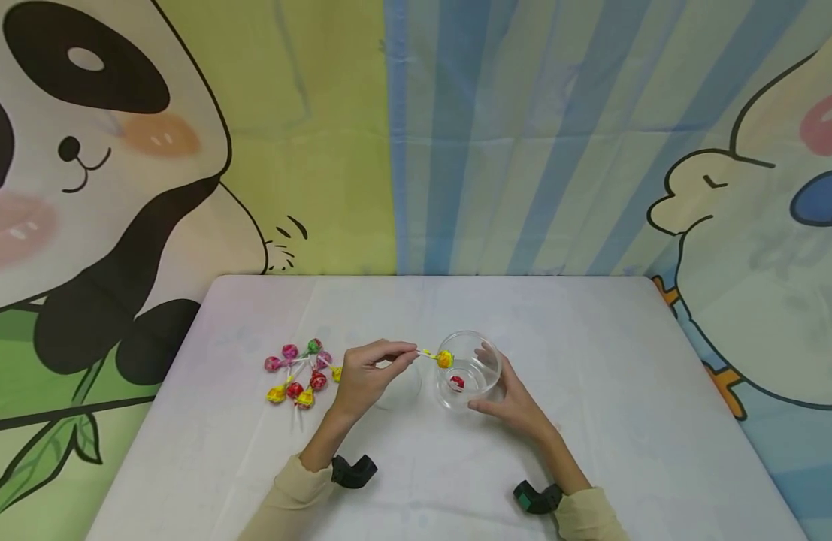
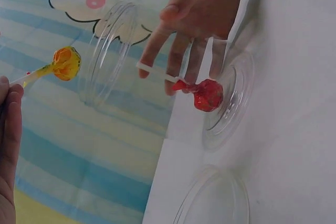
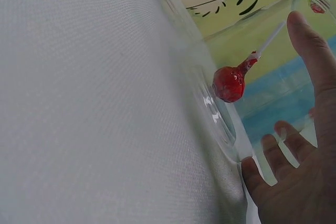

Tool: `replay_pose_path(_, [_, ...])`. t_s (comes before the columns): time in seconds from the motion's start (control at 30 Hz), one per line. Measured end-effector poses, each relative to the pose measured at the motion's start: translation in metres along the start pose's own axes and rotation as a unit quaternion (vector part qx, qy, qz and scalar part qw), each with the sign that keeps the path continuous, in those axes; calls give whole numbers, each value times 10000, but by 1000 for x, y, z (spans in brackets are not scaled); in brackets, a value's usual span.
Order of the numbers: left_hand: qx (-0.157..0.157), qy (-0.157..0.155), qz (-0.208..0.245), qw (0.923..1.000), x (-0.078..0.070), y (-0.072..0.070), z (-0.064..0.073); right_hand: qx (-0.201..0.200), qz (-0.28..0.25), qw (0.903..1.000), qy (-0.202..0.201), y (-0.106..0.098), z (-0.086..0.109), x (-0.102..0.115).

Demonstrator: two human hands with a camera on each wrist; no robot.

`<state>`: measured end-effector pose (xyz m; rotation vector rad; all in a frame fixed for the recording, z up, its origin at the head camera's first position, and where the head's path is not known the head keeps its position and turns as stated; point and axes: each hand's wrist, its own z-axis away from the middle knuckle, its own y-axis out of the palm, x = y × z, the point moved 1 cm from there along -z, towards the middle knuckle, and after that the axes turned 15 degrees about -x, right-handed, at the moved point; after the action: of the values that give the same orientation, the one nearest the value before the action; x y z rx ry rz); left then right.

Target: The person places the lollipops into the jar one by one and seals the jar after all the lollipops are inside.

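My left hand [image 1: 370, 376] pinches the white stick of a yellow lollipop [image 1: 446, 359]. Its wrapped head hangs at the left side of the mouth of a clear jar [image 1: 449, 400]. On the jar's right side, my right hand [image 1: 518, 404] grips the wall, thumb toward the near side and fingers behind. Inside stands a red lollipop [image 3: 229, 84], head down on the bottom with its stick leaning up. The left wrist view shows the red lollipop [image 2: 208, 95] through the wall and the yellow lollipop [image 2: 66, 63] outside the rim.
Left of my left hand lies a loose pile of lollipops [image 1: 319, 381] in red, pink, yellow and green wrappers. A clear round lid [image 1: 397, 391] rests on the white tablecloth [image 1: 558, 323] beside the jar. Behind the table hangs a cartoon-printed curtain [image 1: 341, 135].
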<state>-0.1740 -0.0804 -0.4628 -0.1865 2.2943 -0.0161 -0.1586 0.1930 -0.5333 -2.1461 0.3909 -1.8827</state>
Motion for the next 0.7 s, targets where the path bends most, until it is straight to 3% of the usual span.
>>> replay_pose_path(0.33, [293, -44, -103, 9995, 3, 23, -2, 3, -46, 10000, -20, -1, 0, 0])
replay_pose_path(0.7, [478, -26, -153, 9987, 10, 34, -1, 71, -168, 9998, -112, -1, 0, -3])
